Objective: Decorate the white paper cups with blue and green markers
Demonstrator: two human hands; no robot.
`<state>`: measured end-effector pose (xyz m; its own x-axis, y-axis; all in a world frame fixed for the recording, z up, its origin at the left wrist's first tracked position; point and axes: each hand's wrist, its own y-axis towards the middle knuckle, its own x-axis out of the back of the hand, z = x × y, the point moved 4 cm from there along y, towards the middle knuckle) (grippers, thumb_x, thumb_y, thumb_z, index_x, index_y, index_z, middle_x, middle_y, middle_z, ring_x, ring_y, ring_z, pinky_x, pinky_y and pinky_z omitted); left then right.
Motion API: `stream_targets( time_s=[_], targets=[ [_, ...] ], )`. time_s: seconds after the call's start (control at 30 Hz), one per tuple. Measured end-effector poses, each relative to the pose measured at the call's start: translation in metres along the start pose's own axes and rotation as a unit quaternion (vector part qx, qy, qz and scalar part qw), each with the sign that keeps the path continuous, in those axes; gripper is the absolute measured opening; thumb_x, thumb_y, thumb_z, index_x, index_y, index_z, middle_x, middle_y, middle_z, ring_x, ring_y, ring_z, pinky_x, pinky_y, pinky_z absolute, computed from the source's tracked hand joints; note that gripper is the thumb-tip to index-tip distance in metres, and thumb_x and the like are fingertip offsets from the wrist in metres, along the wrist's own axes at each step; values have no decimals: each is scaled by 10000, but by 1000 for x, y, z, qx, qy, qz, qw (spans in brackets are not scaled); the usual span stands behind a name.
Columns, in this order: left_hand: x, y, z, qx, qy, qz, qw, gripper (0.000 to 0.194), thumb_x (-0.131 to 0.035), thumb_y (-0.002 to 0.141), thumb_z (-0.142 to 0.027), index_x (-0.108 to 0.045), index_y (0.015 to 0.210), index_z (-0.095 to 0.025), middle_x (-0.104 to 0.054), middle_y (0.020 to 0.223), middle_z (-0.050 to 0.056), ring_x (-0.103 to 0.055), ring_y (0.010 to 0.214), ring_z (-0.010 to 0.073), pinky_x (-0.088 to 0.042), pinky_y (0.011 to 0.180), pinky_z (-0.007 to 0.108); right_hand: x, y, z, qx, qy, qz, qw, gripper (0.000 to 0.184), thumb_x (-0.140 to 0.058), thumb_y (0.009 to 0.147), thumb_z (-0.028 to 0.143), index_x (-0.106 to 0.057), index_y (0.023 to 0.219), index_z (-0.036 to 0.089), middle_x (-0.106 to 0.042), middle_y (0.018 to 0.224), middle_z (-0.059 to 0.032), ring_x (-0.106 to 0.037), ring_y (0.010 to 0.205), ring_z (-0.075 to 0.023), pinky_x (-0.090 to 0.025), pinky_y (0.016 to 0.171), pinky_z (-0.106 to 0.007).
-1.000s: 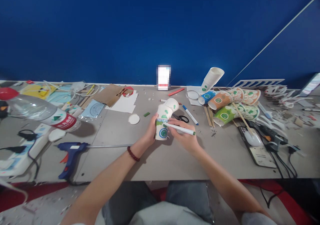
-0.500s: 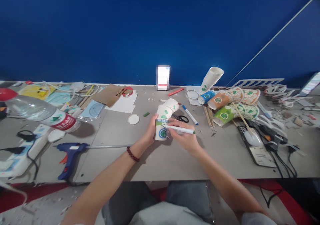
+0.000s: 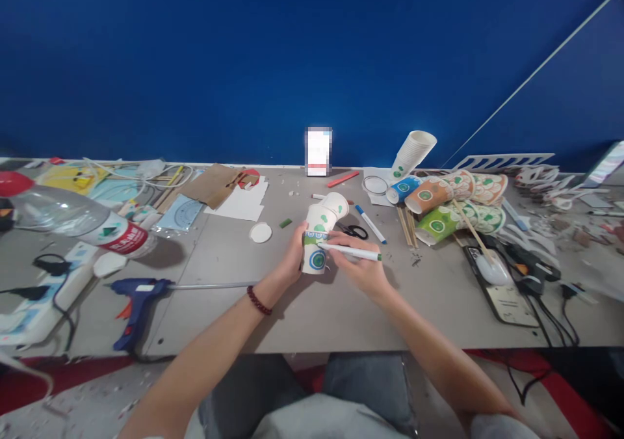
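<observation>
My left hand (image 3: 292,255) is closed around the side of joined white paper cups (image 3: 314,260), which bend away to the upper right. The nearest cup carries a blue and green ring design, a green band and blue marks near its upper edge. Pinched in my right hand (image 3: 361,271) is a white marker (image 3: 353,252) with a green end, its tip against the green band. Just beyond the right hand lie black-handled scissors (image 3: 358,232), partly hidden, and a blue-capped marker (image 3: 370,224).
A blue glue gun (image 3: 139,296) and a plastic bottle (image 3: 92,221) lie to the left. On the right are coloured paper cups (image 3: 429,196), a stack of white cups (image 3: 414,153), wooden sticks (image 3: 408,226) and a black phone (image 3: 511,305). A lit phone (image 3: 318,151) stands against the blue wall.
Both hands keep nearly the same place, and the marker tip has shifted only very slightly on the green band.
</observation>
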<state>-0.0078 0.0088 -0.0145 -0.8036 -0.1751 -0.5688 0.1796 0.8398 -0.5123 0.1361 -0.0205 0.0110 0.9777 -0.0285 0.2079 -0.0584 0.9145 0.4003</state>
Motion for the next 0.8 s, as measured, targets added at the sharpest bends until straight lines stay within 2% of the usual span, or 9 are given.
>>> stream_targets(
  time_s=[0.17, 0.3, 0.53, 0.7, 0.8],
  targets=[
    [-2, -1, -1, 2, 13, 0, 1000, 406, -405, 1009, -396, -708, 977, -128, -733, 722, 81, -666, 578, 193, -540, 541, 289, 1, -1, -1, -9, -15, -13, 1000, 146, -741, 872, 302, -827, 987, 277, -841, 1066, -60, -792, 1066, -303, -653, 942, -460],
    [-2, -1, -1, 6, 16, 0, 1000, 441, -367, 1026, -393, -703, 922, -127, -737, 740, 89, -669, 583, 187, -536, 534, 283, 0, -1, -2, 0, -2, -3, 1000, 117, -746, 864, 283, -824, 951, 282, -841, 1055, -50, -784, 1094, -304, -648, 959, -463],
    [-1, 3, 2, 2, 3, 33, 999, 409, -411, 1008, -403, -708, 947, -129, -751, 780, 101, -685, 603, 196, -537, 540, 282, 1, -1, -1, -4, -22, -12, 1000, 150, -733, 876, 299, -824, 990, 267, -840, 1075, -65, -794, 1052, -294, -656, 925, -440],
    [0, 1, 1, 0, 9, 5, 1000, 396, -409, 1010, -399, -696, 938, -136, -738, 750, 80, -673, 586, 185, -534, 531, 273, 0, -1, -1, 6, 6, -4, 1000, 113, -750, 841, 256, -826, 924, 265, -842, 1059, -60, -784, 1097, -301, -652, 944, -443],
    [0, 0, 0, 2, 16, 4, 1000, 409, -398, 1012, -400, -687, 886, -140, -718, 709, 74, -654, 559, 181, -533, 528, 277, 1, -1, -1, -1, -2, -9, 1000, 130, -738, 852, 257, -823, 949, 273, -844, 1044, -55, -787, 1085, -300, -650, 941, -455]
  ],
)
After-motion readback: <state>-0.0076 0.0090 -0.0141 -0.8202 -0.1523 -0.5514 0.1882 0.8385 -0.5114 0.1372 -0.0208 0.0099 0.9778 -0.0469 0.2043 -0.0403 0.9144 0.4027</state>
